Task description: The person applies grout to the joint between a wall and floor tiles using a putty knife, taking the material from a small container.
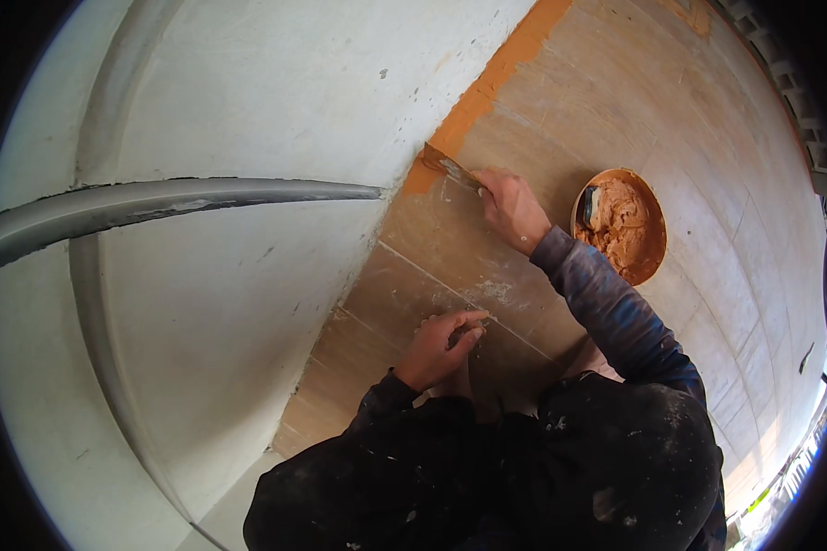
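My right hand [515,209] is closed round the handle of a putty knife [452,168]. Its blade, smeared with orange-brown compound, touches the corner where the white wall meets the wood-look tiled floor. From there a band of orange compound [487,92] runs along the wall's foot toward the far end. Beside my right forearm stands a round bucket [663,241] of the same thick compound, with a dark-edged tool [592,206] stuck in it. My left hand [439,349] rests near my knees, its fingers loosely bent, the thumb apart and nothing visible in it.
At the left, a white wall [220,294] carries a grey pipe-like strip [202,191] ending near the floor. Tile joints and whitish smears mark the floor [708,303]. Pale blocks [799,119] line the far right edge. My dark-clothed knees [625,450] fill the near side.
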### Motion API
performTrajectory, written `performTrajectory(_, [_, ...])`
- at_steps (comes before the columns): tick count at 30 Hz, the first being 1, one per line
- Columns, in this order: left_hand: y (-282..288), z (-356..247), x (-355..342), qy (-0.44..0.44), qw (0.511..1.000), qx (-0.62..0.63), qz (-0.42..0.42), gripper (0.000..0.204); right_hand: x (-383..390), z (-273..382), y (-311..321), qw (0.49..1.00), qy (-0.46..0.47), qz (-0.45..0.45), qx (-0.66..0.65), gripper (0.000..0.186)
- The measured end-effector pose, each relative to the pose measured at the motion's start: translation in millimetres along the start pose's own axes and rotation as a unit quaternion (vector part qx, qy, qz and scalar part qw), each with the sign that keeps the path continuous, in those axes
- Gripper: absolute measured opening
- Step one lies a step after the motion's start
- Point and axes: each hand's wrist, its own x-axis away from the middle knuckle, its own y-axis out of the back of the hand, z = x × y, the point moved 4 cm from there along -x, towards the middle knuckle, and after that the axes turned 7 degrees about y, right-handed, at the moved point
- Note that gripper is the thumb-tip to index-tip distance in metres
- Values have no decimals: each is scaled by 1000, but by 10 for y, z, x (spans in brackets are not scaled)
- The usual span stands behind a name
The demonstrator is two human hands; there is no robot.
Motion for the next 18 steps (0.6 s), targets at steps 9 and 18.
performTrajectory(9, [-100,-99,-98,-12,998,-44,46,35,52,-116,-68,990,-18,108,-85,27])
performTrajectory(18, [-87,17,-39,-44,998,-34,-5,36,98,-43,120,993,-93,-9,-69,21])
